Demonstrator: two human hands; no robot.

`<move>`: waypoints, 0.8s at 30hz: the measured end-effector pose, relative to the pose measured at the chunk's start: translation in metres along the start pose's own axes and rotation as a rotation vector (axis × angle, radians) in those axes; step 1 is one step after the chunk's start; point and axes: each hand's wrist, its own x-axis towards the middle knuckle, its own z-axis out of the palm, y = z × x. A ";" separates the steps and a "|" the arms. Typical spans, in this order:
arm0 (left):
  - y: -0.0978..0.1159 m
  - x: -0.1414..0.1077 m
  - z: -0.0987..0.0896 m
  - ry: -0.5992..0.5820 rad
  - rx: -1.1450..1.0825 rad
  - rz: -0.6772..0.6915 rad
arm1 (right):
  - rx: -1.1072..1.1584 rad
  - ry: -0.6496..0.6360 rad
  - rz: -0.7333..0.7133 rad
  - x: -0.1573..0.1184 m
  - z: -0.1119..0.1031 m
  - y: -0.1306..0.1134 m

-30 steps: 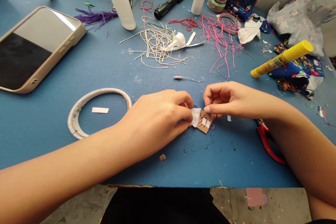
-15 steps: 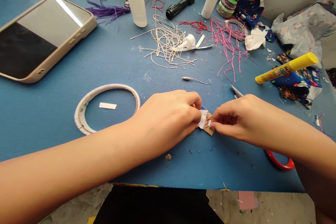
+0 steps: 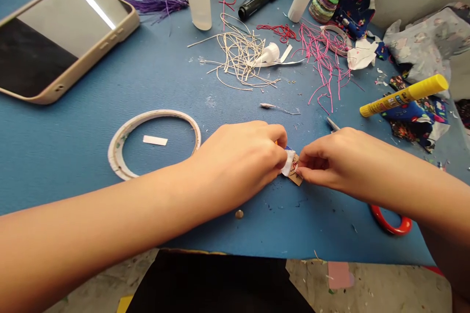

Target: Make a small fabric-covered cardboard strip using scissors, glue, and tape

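My left hand (image 3: pixel 253 154) rests on the table, its curled fingers closed on a small cardboard piece (image 3: pixel 295 179). White cloth (image 3: pixel 288 163) covers part of that card beside the fingertips, and a blue and an orange bit peep out above. Red and dark marks show on the bare brown part. At the card's right side my right hand (image 3: pixel 326 156) pinches thumb and finger together at a tiny white strip (image 3: pixel 296 168). Scissors with a red handle (image 3: pixel 394 227) lie partly under the right hand and forearm.
A tape ring (image 3: pixel 117 156) encircles a white strip (image 3: pixel 154 140) at left, near a phone (image 3: pixel 66 44). Cream strings (image 3: pixel 240 56), pink strings (image 3: pixel 326 63), a black marker (image 3: pixel 259 2), a bottle (image 3: pixel 198 0) and a yellow glue stick (image 3: pixel 404 95) lie or stand beyond the hands.
The view has shifted slightly, so the table things sit a little higher and mostly further right. Both hands keep their hold at the card, with only slight finger movement.
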 end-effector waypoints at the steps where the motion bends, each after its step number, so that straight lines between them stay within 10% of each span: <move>1: 0.000 0.000 0.000 0.001 0.003 0.002 | 0.001 -0.002 0.000 0.000 0.000 0.000; 24: -0.002 -0.002 0.002 0.042 -0.005 0.024 | -0.036 0.041 0.014 -0.005 0.002 -0.003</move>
